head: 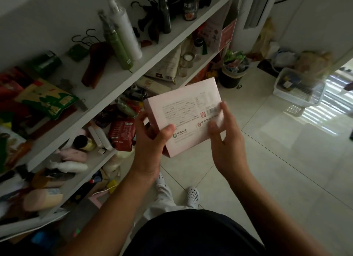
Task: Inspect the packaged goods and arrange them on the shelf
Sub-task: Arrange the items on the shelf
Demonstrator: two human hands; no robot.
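pink box (183,118) is held over the floor beside the shelf (118,84), left hand (150,139) gripping its near corner, right hand (223,137) pinching the right edge; a slackened pinch mid-turn could drop it.

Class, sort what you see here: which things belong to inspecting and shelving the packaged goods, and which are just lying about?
Part of the job: pale pink flat cardboard box, held by the left hand and right hand; white shelf boards; red foil packet on a shelf.
Just lying about: black round waste bin; clear plastic crate; black clothes hangers.
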